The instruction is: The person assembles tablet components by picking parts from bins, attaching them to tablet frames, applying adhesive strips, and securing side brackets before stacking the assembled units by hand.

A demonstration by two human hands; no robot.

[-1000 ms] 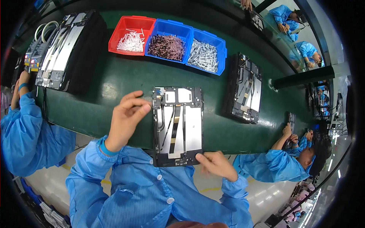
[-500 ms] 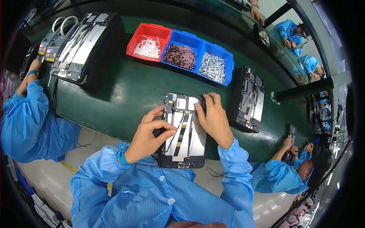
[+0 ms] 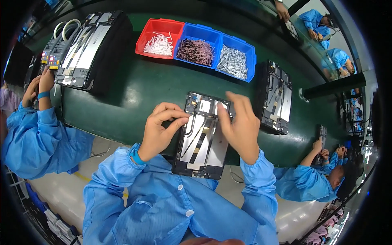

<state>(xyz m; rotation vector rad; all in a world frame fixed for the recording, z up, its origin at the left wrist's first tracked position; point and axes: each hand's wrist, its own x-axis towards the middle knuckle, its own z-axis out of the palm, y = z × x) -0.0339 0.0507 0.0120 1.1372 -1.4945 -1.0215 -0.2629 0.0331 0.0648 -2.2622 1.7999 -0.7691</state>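
Observation:
An opened tablet [image 3: 218, 149], its silver plates, black cables and circuit boards showing, lies in front of me on the bench and reaches past the bench's near edge. Over its upper left edge, my left hand [image 3: 159, 128] has thumb and forefinger pinched together beside a thin black cable [image 3: 189, 127]. Whether that cable is between the fingertips, I cannot make out. At the tablet's upper right, my right hand [image 3: 243, 128] is slightly blurred, its thumb and fingers apart and nothing seen in them. The thumb lies over the tablet's top part.
Beyond the tablet stand a red bin [image 3: 143, 41] of white pieces, a blue bin [image 3: 204, 34] of brownish pieces and another blue bin [image 3: 247, 51] of silvery pieces. Stacked opened tablets [image 3: 92, 49] rise at left; another stack [image 3: 277, 98] is at right. Co-workers sit on both sides.
My left hand's pinch has gone from the middle of the tablet up to its upper left edge. The right hand's fingers have spread and shifted right. The whole view has also shifted slightly.

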